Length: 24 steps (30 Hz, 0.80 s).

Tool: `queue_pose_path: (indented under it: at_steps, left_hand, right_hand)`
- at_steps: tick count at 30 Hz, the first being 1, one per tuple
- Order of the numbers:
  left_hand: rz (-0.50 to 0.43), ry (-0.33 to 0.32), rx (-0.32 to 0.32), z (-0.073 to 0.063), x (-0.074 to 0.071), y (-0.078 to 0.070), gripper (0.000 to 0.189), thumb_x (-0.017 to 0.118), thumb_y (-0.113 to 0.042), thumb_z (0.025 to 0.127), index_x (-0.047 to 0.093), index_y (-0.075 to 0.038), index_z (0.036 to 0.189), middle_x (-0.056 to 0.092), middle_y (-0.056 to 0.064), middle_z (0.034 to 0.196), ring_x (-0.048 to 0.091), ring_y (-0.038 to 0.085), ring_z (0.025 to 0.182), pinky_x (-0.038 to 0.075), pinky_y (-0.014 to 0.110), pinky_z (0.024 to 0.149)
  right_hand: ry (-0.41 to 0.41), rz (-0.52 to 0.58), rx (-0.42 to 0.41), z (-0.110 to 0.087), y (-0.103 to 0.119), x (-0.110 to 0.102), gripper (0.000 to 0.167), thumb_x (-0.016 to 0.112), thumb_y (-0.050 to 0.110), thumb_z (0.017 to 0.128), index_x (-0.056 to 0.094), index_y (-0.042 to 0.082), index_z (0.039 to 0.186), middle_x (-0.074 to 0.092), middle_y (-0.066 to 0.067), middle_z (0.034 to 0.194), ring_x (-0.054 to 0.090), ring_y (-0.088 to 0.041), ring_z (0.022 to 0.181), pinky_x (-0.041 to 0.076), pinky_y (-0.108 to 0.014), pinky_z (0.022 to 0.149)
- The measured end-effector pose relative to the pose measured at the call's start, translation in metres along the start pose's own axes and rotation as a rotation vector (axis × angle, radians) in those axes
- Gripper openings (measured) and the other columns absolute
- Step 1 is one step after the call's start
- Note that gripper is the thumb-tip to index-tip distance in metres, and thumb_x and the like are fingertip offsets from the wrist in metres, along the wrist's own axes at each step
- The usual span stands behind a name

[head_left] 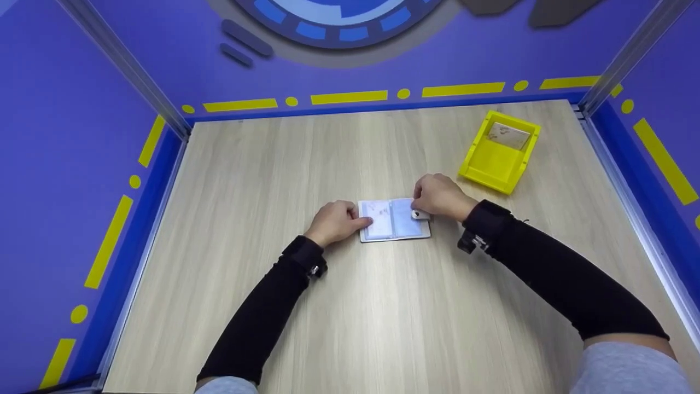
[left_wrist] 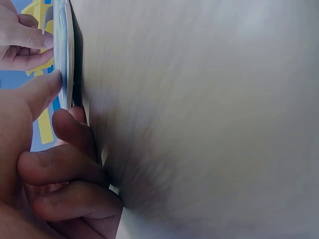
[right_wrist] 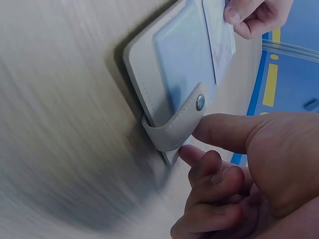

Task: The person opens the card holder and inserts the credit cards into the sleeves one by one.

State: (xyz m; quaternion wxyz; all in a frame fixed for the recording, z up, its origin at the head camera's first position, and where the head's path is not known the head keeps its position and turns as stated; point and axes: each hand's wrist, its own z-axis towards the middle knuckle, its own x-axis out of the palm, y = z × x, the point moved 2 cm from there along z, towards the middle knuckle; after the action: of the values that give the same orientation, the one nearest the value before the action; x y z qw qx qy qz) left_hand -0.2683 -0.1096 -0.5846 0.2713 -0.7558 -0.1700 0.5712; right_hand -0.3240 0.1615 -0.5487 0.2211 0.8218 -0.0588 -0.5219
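A small card holder (head_left: 405,230) lies open on the table, with a pale cover and clear plastic sleeves. In its left sleeve shows a light printed card (head_left: 380,216); the right sleeve looks bluish. At the left edge my left hand (head_left: 333,223) grips the holder, thumb on top and the other fingers curled by the rim. My right hand (head_left: 442,195) pinches the right edge at the upper corner, thumb against the snap strap (right_wrist: 182,122). The strap bends up over the page, its metal snap (right_wrist: 200,102) facing up.
A yellow bin (head_left: 495,158) stands at the back right with a flat, light printed piece (head_left: 508,135) leaning inside. Blue panels (head_left: 350,76) with yellow marks border the wooden table (head_left: 262,175) at the back and both sides.
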Motion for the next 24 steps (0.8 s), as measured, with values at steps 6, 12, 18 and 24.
queue_pose_path:
  at_steps: [6,12,18,24]
  left_hand:
    - [0.003,-0.008,-0.003,0.0004,0.0006,0.0007,0.041,0.081,-0.051,0.096,0.063,-0.019,0.078,0.052,-0.009,0.071,0.050,0.013,0.069,0.037,0.029,0.065]
    - [0.013,-0.008,-0.006,0.0007,0.0006,0.0003,0.041,0.081,-0.052,0.096,0.063,-0.019,0.079,0.051,-0.009,0.071,0.050,0.013,0.070,0.036,0.028,0.065]
    - [0.001,-0.013,0.006,0.0002,0.0003,0.0003,0.040,0.081,-0.050,0.096,0.063,-0.019,0.079,0.052,-0.009,0.071,0.051,0.014,0.070,0.037,0.029,0.066]
    - [-0.008,-0.029,0.031,0.0048,0.0052,0.0087,0.042,0.081,-0.053,0.096,0.062,-0.020,0.078,0.052,-0.010,0.071,0.050,0.013,0.069,0.037,0.030,0.066]
  right_hand:
    - [-0.008,0.002,-0.015,0.0012,0.0002,0.0006,0.019,0.081,0.023,0.096,0.079,0.006,0.105,0.072,-0.013,0.102,0.062,-0.028,0.093,0.047,-0.037,0.079]
    - [-0.014,0.005,-0.028,0.0026,-0.0009,0.0002,0.013,0.079,0.019,0.094,0.073,0.009,0.100,0.067,-0.010,0.097,0.059,-0.029,0.092,0.043,-0.036,0.077]
    - [-0.013,0.004,-0.052,0.0037,-0.0012,0.0001,0.005,0.074,0.015,0.095,0.073,0.011,0.092,0.065,-0.007,0.088,0.059,-0.026,0.086,0.042,-0.034,0.072]
    - [-0.013,-0.018,-0.080,0.0025,0.0017,-0.0017,0.010,0.071,0.015,0.098,0.078,0.010,0.094,0.068,-0.008,0.089,0.060,-0.025,0.084,0.044,-0.035,0.072]
